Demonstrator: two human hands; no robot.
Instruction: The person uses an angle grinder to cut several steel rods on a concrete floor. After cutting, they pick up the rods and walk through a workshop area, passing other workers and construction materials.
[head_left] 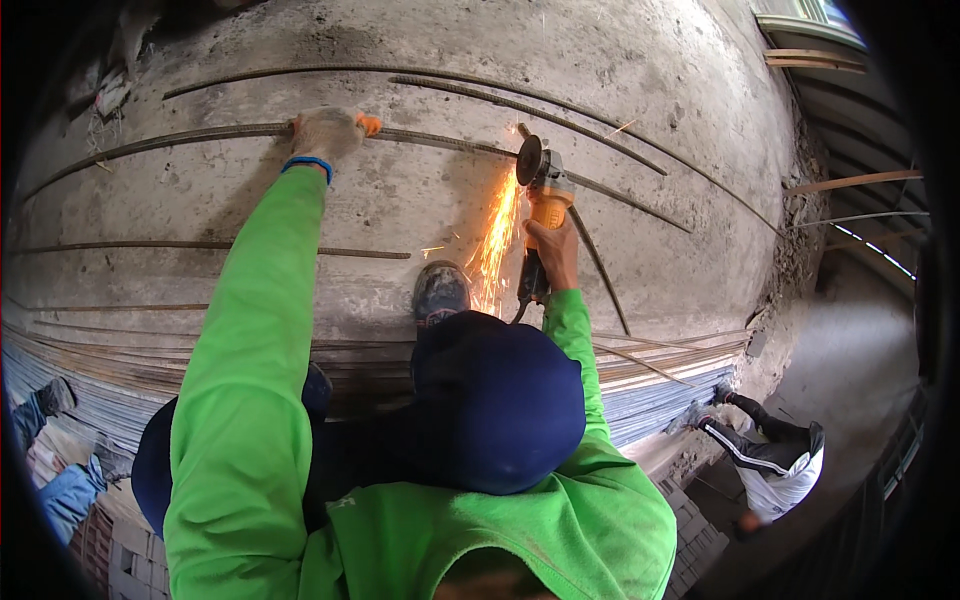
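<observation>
The person in front of me works low above the concrete floor (400, 200), and both hands are occupied. The left hand (328, 135), in a greyish covering with orange at the fingers, is closed around a long ribbed rod (440, 141), which lies across the floor before the person. The right hand (556, 247) is wrapped firmly around the yellow body of an angle grinder (549, 207). Its round disc (529, 160) is at the rod, to the right of the left hand, and from there a bright stream of sparks (494, 245) flies toward the person, just beside a dark boot (440, 288). If the rod is cut through, I cannot tell. A shorter rod (480, 96) lies near, on the far side. Well apart, at the right, another person (790, 480) in a white top is bending down
</observation>
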